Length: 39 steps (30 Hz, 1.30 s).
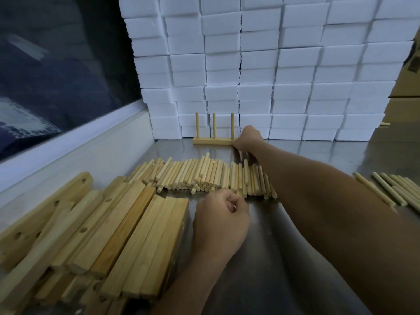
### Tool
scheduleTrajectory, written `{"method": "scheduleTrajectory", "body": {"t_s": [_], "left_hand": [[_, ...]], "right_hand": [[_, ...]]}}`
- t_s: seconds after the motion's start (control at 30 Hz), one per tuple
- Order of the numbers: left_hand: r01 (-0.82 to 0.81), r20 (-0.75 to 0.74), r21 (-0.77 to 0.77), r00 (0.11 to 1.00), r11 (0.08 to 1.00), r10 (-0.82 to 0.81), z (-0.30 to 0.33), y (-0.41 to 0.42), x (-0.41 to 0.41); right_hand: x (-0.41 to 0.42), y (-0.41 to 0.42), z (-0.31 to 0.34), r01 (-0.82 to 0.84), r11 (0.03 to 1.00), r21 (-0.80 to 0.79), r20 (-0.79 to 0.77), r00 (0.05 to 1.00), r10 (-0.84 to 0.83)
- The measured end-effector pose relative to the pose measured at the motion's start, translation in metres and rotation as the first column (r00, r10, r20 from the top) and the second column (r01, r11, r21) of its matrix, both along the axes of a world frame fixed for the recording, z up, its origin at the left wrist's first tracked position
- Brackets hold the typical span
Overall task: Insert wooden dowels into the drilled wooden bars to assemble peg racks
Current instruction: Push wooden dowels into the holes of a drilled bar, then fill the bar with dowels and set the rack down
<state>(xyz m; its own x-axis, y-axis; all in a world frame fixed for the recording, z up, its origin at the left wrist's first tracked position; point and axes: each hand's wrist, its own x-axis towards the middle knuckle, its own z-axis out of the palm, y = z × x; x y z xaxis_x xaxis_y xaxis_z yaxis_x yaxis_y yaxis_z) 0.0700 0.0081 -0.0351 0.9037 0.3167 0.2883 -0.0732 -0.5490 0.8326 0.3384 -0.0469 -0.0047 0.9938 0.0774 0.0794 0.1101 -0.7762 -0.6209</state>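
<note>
Against the white foam blocks (272,64), one three-dowel wooden rack (213,140) is gripped by the right hand (248,138); the left hand (221,220) is curled near the loose pale dowels (200,176), its contents hidden; many drilled wooden bars (113,235) are left unassembled.

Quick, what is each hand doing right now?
Left hand: fingers curled at the near edge of the dowel pile; whether it holds a dowel cannot be told.
Right hand: grips the end of the finished peg rack.

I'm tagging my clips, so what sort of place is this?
Probably a small workshop or packing area: a steel worktable holds piles of wooden dowels and drilled wooden bars, with white foam blocks stacked behind.
</note>
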Motion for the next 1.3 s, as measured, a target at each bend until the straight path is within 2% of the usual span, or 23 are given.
{"method": "scheduleTrajectory", "body": {"t_s": [0.1,0.37,0.6,0.73,0.87,0.93,1.03,1.13,1.17,1.23,1.3], "left_hand": [[-0.014,-0.012,-0.004,1.000,1.000,0.014,0.001,0.000,0.001],[-0.040,-0.042,-0.019,0.998,0.999,0.039,0.004,-0.001,-0.001],[-0.029,-0.043,-0.022,0.999,0.999,0.028,0.009,-0.002,-0.008],[-0.037,0.001,0.042,0.999,0.998,0.037,0.012,-0.004,-0.016],[-0.055,0.108,0.203,0.994,0.978,0.034,0.013,-0.005,-0.027],[-0.075,0.152,0.350,0.988,0.934,0.023,0.014,-0.005,-0.034],[-0.147,0.164,0.606,0.985,0.782,0.058,0.018,-0.001,-0.044],[-0.359,0.273,0.714,0.933,0.601,0.233,0.028,0.010,-0.047],[-0.406,0.269,0.740,0.909,0.537,0.317,0.032,0.015,-0.048],[-0.399,0.166,0.796,0.867,0.454,0.470,0.039,0.025,-0.050],[-0.344,0.049,0.829,0.831,0.442,0.554,0.042,0.032,-0.052]], "right_hand": [[-0.005,-0.007,0.005,0.010,0.998,0.062,0.049,0.999,-0.013],[-0.049,-0.024,0.030,0.001,0.992,0.126,0.317,0.947,-0.042],[-0.117,-0.040,0.047,-0.110,0.970,0.217,0.345,0.938,0.029],[-0.169,-0.061,0.046,-0.176,0.943,0.282,0.381,0.923,0.058],[-0.216,-0.088,0.036,-0.195,0.923,0.332,0.399,0.916,0.050],[-0.232,-0.097,0.031,-0.192,0.917,0.349,0.407,0.913,0.036],[-0.250,-0.112,0.024,-0.168,0.915,0.367,0.420,0.907,-0.002],[-0.262,-0.125,0.011,-0.127,0.908,0.400,0.428,0.901,-0.063],[-0.266,-0.129,0.005,-0.114,0.904,0.411,0.429,0.899,-0.082],[-0.272,-0.135,-0.007,-0.098,0.898,0.430,0.434,0.894,-0.110],[-0.275,-0.139,-0.016,-0.080,0.898,0.434,0.424,0.897,-0.125]]}}
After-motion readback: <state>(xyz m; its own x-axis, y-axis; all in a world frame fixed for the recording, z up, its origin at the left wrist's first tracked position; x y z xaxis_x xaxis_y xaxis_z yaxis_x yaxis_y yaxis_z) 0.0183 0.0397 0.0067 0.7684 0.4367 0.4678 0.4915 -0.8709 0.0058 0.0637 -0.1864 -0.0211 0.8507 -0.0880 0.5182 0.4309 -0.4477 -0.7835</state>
